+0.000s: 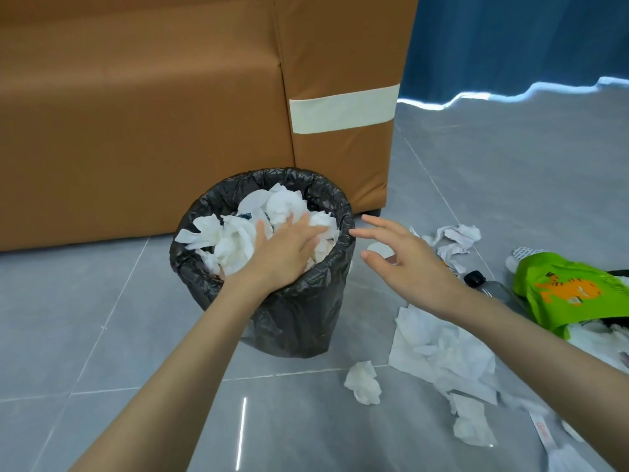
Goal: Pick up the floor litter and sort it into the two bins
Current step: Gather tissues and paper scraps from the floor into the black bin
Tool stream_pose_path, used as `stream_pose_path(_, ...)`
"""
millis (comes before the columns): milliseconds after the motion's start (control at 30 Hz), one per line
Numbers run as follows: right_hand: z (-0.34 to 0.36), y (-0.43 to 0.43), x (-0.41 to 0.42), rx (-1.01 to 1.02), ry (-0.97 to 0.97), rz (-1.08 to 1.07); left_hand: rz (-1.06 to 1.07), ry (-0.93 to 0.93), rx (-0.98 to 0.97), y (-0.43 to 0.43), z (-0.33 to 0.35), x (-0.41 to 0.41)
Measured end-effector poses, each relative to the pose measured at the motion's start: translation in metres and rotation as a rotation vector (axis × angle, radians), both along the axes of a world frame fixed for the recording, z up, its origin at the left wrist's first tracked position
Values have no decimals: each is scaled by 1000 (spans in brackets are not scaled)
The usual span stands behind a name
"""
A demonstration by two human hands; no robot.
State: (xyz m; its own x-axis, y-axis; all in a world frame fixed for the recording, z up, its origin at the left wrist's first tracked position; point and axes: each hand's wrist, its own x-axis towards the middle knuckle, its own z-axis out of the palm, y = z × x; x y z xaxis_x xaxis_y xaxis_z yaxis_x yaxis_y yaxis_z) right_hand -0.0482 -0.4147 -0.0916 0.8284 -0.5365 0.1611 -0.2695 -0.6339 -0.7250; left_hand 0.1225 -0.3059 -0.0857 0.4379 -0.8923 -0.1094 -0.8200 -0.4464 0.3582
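Our left hand [286,253] is down flat on the heap of white tissues [235,240], fingers straight and together, palm pressing on the paper and gripping nothing. The heap fills the bin [299,318], a round one lined with a black bag, and the paper stands above the rim.

Our right hand [405,264] hovers just beside the bin's right edge. Its fingers are spread and relaxed, they hold nothing, and the fingertips are close to the rim without touching it.

Out to the right, there's litter on the grey floor tiles [102,318]. A small crumpled tissue [362,381] lies near the foot of the bin, and a big rumpled sheet of tissue [439,356] is under our right forearm. More scraps [473,424] lie nearer us. Beyond the right hand are crumpled receipts [456,240] and a clear bottle with a black cap [490,286] on its side. A bright green packet [575,291] with an orange tiger on it lies at the right edge.

Behind the bin stands a brown sofa [136,114] with a pale strip of tape [343,110] across its arm, and a blue curtain [510,39] hangs beyond.
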Motion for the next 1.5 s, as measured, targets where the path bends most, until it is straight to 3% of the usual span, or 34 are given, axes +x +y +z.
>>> stream_pose_path(167,-2,-1,-10,122,-61,-59,61,-16,-227,10,10,-21)
stream_pose_path(467,-12,-10,-47,242,-102,-181,28,-148,-365,-1,26,-67)
stream_pose_path(700,-37,-18,-89,347,-84,-290,-112,-18,-476,-19,11,-109)
stream_pose_path(1000,-95,-4,-147,434,178,-380,-132,143,-66,-21,-87,-140)
stream_pose_path(1233,-124,13,-160,365,393,-215,-87,79,281,6,-134,-143)
stream_pose_path(1367,-139,26,-161,145,575,-57,-34,143,235,11,-143,-144)
stream_pose_path(1500,-145,37,-160,121,525,-39,-13,173,135,9,-146,-145)
